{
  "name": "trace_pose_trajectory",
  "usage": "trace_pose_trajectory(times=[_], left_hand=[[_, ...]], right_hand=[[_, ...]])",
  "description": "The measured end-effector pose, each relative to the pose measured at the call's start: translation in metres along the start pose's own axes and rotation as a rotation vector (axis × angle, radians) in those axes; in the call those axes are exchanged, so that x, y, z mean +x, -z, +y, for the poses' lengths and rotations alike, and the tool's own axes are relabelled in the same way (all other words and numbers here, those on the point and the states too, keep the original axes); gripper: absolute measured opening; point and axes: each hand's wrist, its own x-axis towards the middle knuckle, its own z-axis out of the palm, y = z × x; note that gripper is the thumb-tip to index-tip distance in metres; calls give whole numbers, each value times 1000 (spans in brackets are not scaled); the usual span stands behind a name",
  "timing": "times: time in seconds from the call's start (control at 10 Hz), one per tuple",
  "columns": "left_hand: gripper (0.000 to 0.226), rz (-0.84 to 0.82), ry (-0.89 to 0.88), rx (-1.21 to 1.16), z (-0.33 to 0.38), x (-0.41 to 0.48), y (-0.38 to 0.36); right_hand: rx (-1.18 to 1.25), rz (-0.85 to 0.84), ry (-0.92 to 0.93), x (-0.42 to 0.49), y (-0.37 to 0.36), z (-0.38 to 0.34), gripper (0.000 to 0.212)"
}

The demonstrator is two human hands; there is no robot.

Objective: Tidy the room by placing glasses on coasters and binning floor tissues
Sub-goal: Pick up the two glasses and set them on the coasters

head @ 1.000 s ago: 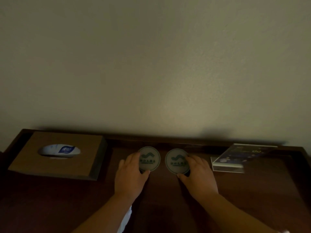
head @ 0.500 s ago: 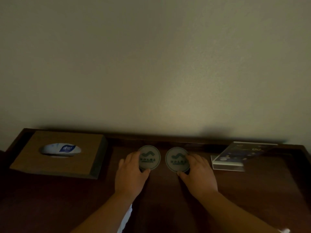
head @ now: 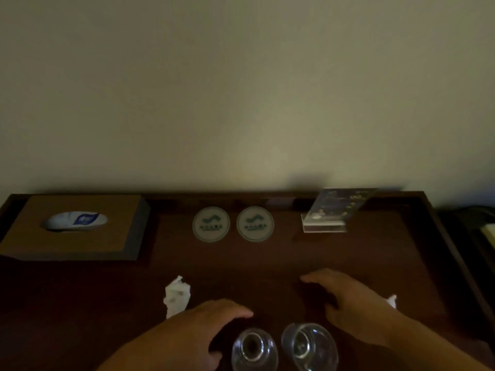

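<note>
Near the front edge of the worktop (head: 361, 263), both hands hovered low, palms down, fingers loosely spread, gripping nothing. Left hand (head: 203, 328) sat just left of the left glass (head: 254, 349); thumb side close to it, contact could not be judged in the dim light. Right hand (head: 356, 309) was above and right of the right glass (head: 308, 346), fingers pointing toward the middle of the worktop, not touching the glass as far as could be seen.

Both glasses were clear, side by side, close together but apart, cut off by the bottom edge of the view. Whether upright or upside down could not be told.

Crumpled white tissue (head: 176, 295) lay just beyond the left hand, on the dark wood. A second small tissue scrap (head: 391, 301) showed behind the right wrist, mostly hidden.

Further back, two round coasters (head: 211, 224) (head: 255, 224) sat next to each other near the rear rim, bare, green logo on each, small gap between them. Well apart from the glasses.

Brown tissue box (head: 77, 231) occupied the back left corner, white-and-blue pack showing through its oval slot. Clear acrylic sign holder (head: 337, 212) stood tilted at the back right, print too blurred to read. Plain pale wall (head: 241, 89) was behind everything.
</note>
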Motion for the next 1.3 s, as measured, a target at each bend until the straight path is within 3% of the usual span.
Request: trace_pose_trajectory(times=[0.1,0.2,0.3,0.5,0.9,1.3], left_hand=[[55,-274,125,50,26,-16,9],[76,-284,29,-121,29,-27,-20],[91,-288,123,-327,33,-24,-22],[89,-134,119,-395,45,-25,-35],[71,-24,111,-505,46,-27,-47],[68,354,227,-558,-1,3,36]], right_hand=[[-136,-70,0,-27,-16,6,67],[-61,-101,112,-42,-28,-1,70],[135,-159,139,-47,-36,-5,80],[278,-37,110,-50,-55,-8,91],[355,79,114,-42,-62,-22,70],[419,305,79,38,-7,-58,72]])
